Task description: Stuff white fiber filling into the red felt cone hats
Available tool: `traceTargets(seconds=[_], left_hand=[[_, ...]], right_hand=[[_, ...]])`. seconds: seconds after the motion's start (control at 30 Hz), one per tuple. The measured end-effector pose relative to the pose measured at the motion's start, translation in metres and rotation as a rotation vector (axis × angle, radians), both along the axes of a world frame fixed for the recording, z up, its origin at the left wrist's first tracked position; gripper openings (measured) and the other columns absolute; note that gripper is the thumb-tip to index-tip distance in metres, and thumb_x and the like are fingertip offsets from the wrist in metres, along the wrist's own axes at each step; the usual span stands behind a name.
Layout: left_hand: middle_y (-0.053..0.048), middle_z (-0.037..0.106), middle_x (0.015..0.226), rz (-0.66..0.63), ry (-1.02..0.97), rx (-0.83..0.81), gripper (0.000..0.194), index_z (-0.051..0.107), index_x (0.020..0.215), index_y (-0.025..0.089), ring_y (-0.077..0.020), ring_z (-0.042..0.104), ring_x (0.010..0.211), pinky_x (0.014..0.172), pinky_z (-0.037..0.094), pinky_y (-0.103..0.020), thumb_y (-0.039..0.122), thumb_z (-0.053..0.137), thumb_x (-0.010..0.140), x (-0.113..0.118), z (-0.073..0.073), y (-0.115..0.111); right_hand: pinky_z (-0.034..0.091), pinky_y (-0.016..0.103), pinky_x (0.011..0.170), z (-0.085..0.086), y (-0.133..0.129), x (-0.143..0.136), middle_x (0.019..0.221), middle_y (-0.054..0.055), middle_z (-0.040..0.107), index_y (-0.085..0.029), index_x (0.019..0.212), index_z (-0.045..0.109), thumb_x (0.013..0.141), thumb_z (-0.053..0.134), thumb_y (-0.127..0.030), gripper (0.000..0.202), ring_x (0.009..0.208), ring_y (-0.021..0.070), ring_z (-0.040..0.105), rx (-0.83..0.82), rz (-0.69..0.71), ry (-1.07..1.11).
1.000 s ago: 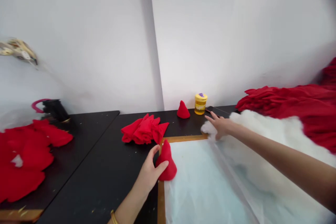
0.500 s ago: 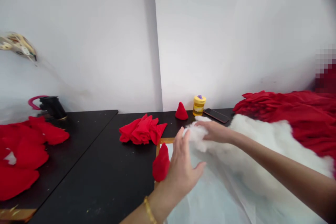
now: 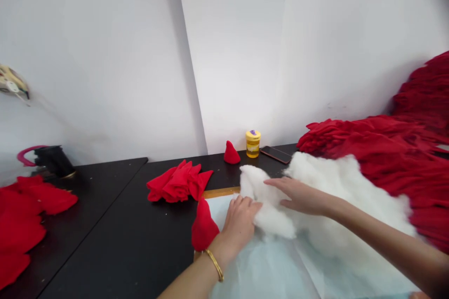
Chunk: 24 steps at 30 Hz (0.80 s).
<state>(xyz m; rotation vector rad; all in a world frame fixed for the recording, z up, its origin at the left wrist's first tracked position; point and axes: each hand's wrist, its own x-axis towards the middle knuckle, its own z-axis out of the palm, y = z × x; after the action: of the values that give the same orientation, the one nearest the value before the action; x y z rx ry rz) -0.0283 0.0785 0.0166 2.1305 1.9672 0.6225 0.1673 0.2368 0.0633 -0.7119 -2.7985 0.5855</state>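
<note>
While the left hand (image 3: 240, 220) rests with bent fingers on the near-left edge of a loose white fibre tuft (image 3: 275, 220) over the pale sheet (image 3: 259, 273), whether it grips any fibre cannot be told in the head view, and the right hand (image 3: 304, 196) lies over the tuft's right side, open with its fingers extended. The near red cone (image 3: 203, 230), beside the left wrist, and the rear red cone (image 3: 231, 153), left of the yellow-lidded jar (image 3: 253, 145), look already shaped and rounded, though their insides are hidden. The tuft lies outside both, beside the larger white mass (image 3: 328, 180), and the bunched red pieces (image 3: 178, 182) appear unfilled.
</note>
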Motion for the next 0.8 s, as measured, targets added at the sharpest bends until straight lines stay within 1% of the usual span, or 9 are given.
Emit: traceTargets(seconds=[0.07, 0.13, 0.23, 0.33, 0.43, 0.5, 0.6, 0.7, 0.8], left_hand=[[-0.009, 0.063, 0.123, -0.023, 0.025, -0.005, 0.058, 0.06, 0.128, 0.023, -0.0318, 0.052, 0.118, 0.106, 0.038, -0.052, 0.008, 0.053, 0.072, 0.001, 0.001, -0.012], [-0.01, 0.061, 0.128, -0.027, 0.038, 0.002, 0.057, 0.057, 0.13, 0.021, -0.033, 0.048, 0.123, 0.114, 0.028, -0.057, 0.016, 0.061, 0.073, 0.003, 0.002, -0.021], [-0.009, 0.063, 0.122, 0.007, 0.064, 0.02, 0.044, 0.059, 0.123, 0.019, -0.0319, 0.047, 0.124, 0.12, 0.012, -0.061, 0.024, 0.063, 0.08, 0.007, 0.0, -0.028], [-0.006, 0.065, 0.114, 0.012, 0.097, 0.035, 0.028, 0.063, 0.112, 0.02, -0.0276, 0.051, 0.119, 0.121, 0.013, -0.059, 0.018, 0.058, 0.084, 0.011, -0.004, -0.028], [-0.004, 0.065, 0.108, -0.062, 0.139, 0.07, 0.021, 0.064, 0.101, 0.021, -0.0243, 0.053, 0.116, 0.121, 0.018, -0.056, 0.011, 0.056, 0.084, 0.015, -0.009, -0.032], [-0.003, 0.065, 0.103, -0.123, 0.184, 0.082, 0.018, 0.064, 0.097, 0.021, -0.0226, 0.055, 0.111, 0.121, 0.022, -0.053, 0.01, 0.054, 0.086, 0.016, -0.012, -0.039], [-0.003, 0.065, 0.096, -0.173, 0.27, 0.094, 0.019, 0.064, 0.092, 0.019, -0.021, 0.058, 0.101, 0.12, 0.026, -0.05, 0.007, 0.052, 0.086, 0.012, -0.017, -0.053], [-0.003, 0.065, 0.094, -0.182, 0.336, 0.107, 0.025, 0.063, 0.09, 0.019, -0.0198, 0.058, 0.095, 0.119, 0.027, -0.049, 0.002, 0.046, 0.086, 0.006, -0.021, -0.063], [-0.004, 0.065, 0.096, -0.174, 0.365, 0.079, 0.028, 0.063, 0.092, 0.019, -0.0211, 0.058, 0.097, 0.117, 0.03, -0.049, 0.001, 0.044, 0.085, 0.003, -0.018, -0.067]], right_hand=[[0.047, 0.043, 0.106, -0.009, 0.001, -0.005, 0.134, 0.011, 0.067, -0.022, 0.135, 0.06, 0.078, 0.053, -0.008, 0.06, 0.124, 0.0295, 0.062, 0.03, -0.048, -0.013], [0.048, 0.042, 0.104, -0.012, 0.005, -0.015, 0.136, 0.013, 0.065, -0.019, 0.137, 0.058, 0.083, 0.045, -0.006, 0.057, 0.124, 0.0277, 0.062, 0.064, -0.138, -0.007], [0.049, 0.045, 0.101, -0.012, 0.012, -0.035, 0.133, 0.019, 0.064, -0.011, 0.146, 0.046, 0.095, 0.046, -0.018, 0.051, 0.122, 0.0301, 0.062, 0.113, -0.267, -0.014], [0.05, 0.05, 0.098, -0.013, 0.014, -0.058, 0.125, 0.016, 0.066, -0.013, 0.141, 0.049, 0.095, 0.062, -0.038, 0.054, 0.117, 0.0307, 0.062, 0.139, -0.332, -0.076], [0.055, 0.048, 0.092, -0.015, 0.015, -0.076, 0.122, 0.009, 0.066, -0.017, 0.124, 0.061, 0.095, 0.066, -0.039, 0.037, 0.106, 0.0247, 0.066, 0.14, -0.375, -0.111], [0.056, 0.045, 0.089, -0.013, 0.02, -0.082, 0.119, 0.007, 0.067, -0.017, 0.119, 0.064, 0.097, 0.064, -0.036, 0.029, 0.103, 0.0227, 0.067, 0.145, -0.416, -0.085], [0.057, 0.045, 0.089, -0.002, 0.031, -0.081, 0.119, 0.008, 0.067, -0.017, 0.12, 0.063, 0.098, 0.063, -0.036, 0.029, 0.103, 0.0226, 0.067, 0.165, -0.492, 0.013], [0.055, 0.045, 0.091, 0.018, 0.037, -0.073, 0.115, 0.007, 0.069, -0.017, 0.117, 0.064, 0.098, 0.062, -0.036, 0.026, 0.102, 0.0221, 0.067, 0.178, -0.542, 0.14], [0.054, 0.042, 0.09, 0.037, 0.036, -0.065, 0.106, 0.008, 0.073, -0.016, 0.116, 0.066, 0.097, 0.057, -0.026, 0.023, 0.099, 0.0236, 0.068, 0.177, -0.571, 0.274]])
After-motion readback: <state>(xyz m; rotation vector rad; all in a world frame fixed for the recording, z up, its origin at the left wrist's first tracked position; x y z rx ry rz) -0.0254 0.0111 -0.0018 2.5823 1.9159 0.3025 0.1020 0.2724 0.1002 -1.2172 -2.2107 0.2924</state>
